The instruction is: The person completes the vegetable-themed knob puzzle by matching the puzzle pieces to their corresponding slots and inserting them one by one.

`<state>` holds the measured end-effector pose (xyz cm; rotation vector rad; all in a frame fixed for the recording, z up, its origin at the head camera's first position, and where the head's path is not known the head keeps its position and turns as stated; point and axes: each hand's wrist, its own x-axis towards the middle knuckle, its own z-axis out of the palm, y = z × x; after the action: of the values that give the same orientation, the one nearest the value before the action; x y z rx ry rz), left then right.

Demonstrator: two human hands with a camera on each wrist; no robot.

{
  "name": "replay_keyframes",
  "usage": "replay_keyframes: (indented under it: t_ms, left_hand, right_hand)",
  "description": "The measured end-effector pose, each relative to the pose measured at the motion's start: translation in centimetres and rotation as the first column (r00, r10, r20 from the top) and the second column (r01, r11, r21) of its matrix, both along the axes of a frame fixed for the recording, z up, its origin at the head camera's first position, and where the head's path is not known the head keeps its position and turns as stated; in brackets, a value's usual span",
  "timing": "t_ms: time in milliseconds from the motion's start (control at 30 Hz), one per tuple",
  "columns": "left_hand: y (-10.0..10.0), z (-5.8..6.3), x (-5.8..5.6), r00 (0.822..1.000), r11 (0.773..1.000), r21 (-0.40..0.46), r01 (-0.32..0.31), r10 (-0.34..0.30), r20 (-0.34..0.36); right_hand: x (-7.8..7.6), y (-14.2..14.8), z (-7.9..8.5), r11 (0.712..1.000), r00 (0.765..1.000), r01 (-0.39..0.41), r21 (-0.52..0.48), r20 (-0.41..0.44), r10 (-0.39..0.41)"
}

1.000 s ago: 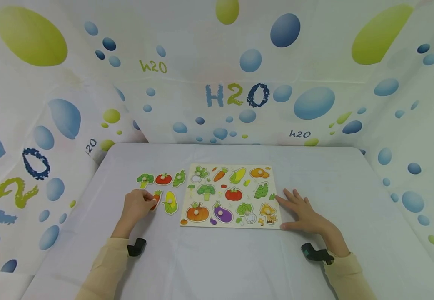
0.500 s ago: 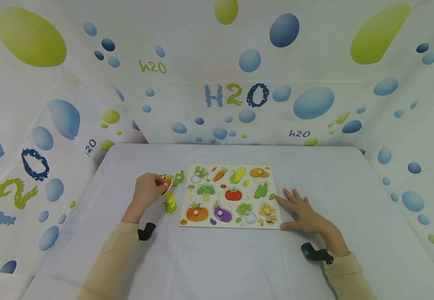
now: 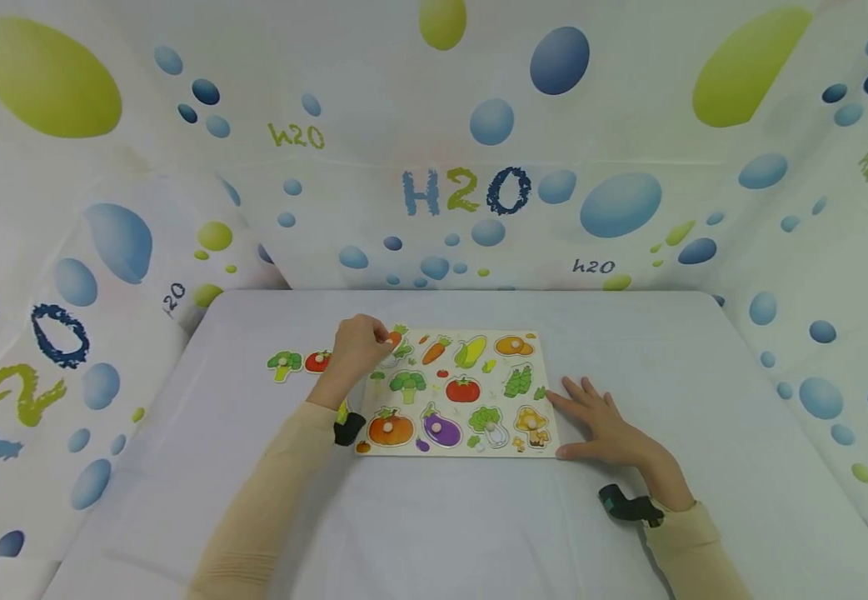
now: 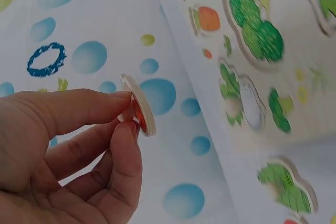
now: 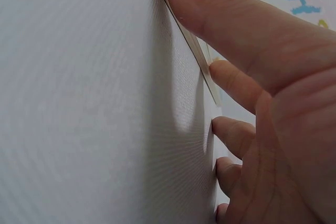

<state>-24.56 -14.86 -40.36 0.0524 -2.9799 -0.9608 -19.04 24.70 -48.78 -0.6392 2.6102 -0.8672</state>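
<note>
My left hand pinches a carrot puzzle piece by its knob, above the upper left corner of the wooden vegetable board. In the left wrist view the carrot piece is seen edge-on, between thumb and fingertips and apart from the board. My right hand lies with fingers spread at the board's right side; in the right wrist view its thumb and index finger touch the board's edge. Knobbed pumpkin, eggplant, leafy green and mushroom pieces sit in the bottom row.
Left of the board lie a broccoli piece and a tomato piece. A leafy green piece lies beside the board. The corn piece is mostly hidden by my left wrist. White cloth covers the table.
My left hand has picked up the carrot piece from the table and carried it right and away from me, over the board's corner. The right hand stays in place.
</note>
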Motion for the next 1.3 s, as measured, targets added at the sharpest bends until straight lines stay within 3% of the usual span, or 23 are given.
replay_keyframes:
  t_ms: [367, 767, 1033, 1300]
  left_hand:
    - [3.8, -1.2, -2.3, 0.996, 0.996, 0.022, 0.087, -0.087, -0.010]
    - [5.8, -3.4, -4.5, 0.995, 0.995, -0.054, 0.082, -0.079, 0.057]
    - [6.3, -4.2, -4.9, 0.992, 0.990, -0.084, 0.115, -0.110, 0.060]
    - [6.3, -4.5, -4.7, 0.992, 0.988, -0.113, 0.101, -0.091, 0.089]
  right_hand:
    - [0.0, -0.2, -0.3, 1.000, 1.000, 0.006, -0.004, 0.009, -0.006]
    - [-0.1, -0.1, -0.3, 1.000, 1.000, 0.011, 0.001, 0.008, -0.011]
    - [0.0, -0.1, -0.2, 1.000, 1.000, 0.022, 0.015, 0.001, -0.022]
    - [0.0, -0.2, -0.1, 1.000, 1.000, 0.022, 0.010, 0.005, -0.022]
